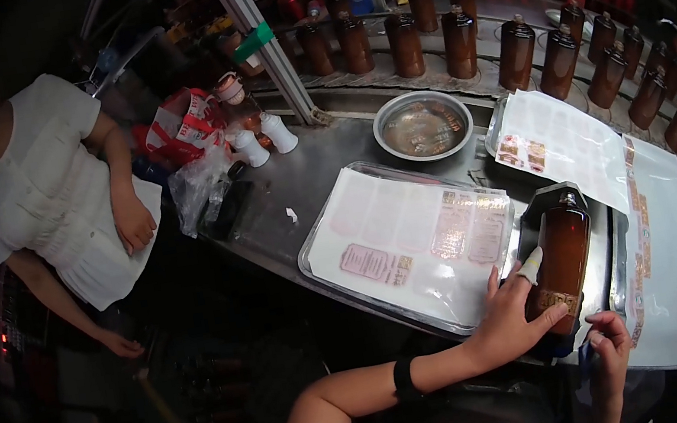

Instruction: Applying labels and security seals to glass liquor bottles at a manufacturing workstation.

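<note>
steel counter (300, 191): left hand (508, 322) grasping brown bottle (560, 261); right hand (610, 344) curled just beside its base.

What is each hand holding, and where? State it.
The left hand grips the lying brown bottle at its labelled base end. The right hand touches the holder's near edge; no clear hold.
</note>
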Demonstrator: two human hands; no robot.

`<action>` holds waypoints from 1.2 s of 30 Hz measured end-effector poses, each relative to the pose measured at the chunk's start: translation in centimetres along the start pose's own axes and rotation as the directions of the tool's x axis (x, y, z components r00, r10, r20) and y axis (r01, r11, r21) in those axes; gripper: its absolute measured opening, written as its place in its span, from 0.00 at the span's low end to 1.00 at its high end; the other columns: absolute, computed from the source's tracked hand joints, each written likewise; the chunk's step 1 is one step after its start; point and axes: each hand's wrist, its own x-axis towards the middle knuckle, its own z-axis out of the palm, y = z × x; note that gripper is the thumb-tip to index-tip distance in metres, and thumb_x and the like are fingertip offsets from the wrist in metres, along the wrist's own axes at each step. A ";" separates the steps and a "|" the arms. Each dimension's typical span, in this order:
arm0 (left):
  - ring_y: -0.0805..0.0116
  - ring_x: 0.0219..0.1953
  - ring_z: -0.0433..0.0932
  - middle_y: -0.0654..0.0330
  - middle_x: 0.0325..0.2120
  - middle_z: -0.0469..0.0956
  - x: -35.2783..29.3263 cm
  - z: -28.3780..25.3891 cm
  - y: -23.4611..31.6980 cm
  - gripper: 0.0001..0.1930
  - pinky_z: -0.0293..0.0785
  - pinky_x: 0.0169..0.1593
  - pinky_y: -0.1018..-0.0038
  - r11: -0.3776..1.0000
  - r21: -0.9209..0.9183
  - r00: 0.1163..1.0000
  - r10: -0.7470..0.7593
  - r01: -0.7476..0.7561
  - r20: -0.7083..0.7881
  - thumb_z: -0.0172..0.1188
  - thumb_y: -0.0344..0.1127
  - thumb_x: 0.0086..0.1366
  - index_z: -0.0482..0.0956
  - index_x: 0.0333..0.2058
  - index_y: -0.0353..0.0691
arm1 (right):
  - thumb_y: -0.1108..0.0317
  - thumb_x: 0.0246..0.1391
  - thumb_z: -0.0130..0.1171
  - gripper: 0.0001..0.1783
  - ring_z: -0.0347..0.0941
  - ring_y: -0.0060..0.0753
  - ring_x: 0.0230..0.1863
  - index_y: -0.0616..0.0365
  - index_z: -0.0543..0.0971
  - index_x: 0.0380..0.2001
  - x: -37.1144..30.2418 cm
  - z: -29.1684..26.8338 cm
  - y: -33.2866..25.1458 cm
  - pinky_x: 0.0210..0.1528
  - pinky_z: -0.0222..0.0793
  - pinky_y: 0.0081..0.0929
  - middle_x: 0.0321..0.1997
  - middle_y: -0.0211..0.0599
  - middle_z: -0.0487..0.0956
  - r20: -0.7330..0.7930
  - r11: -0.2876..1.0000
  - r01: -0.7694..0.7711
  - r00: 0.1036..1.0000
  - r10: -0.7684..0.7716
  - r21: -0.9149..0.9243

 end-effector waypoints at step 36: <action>0.58 0.71 0.56 0.50 0.68 0.57 0.1 -0.5 -1.4 0.36 0.51 0.71 0.66 0.842 -0.508 0.980 -0.112 0.181 0.164 0.59 0.32 0.70 0.51 0.69 0.30 | 0.76 0.46 0.62 0.39 0.78 0.32 0.32 0.64 0.68 0.65 -0.9 3.0 -1.3 0.39 0.74 0.26 0.61 0.50 0.76 0.220 0.805 0.319 0.946 -0.239 -0.499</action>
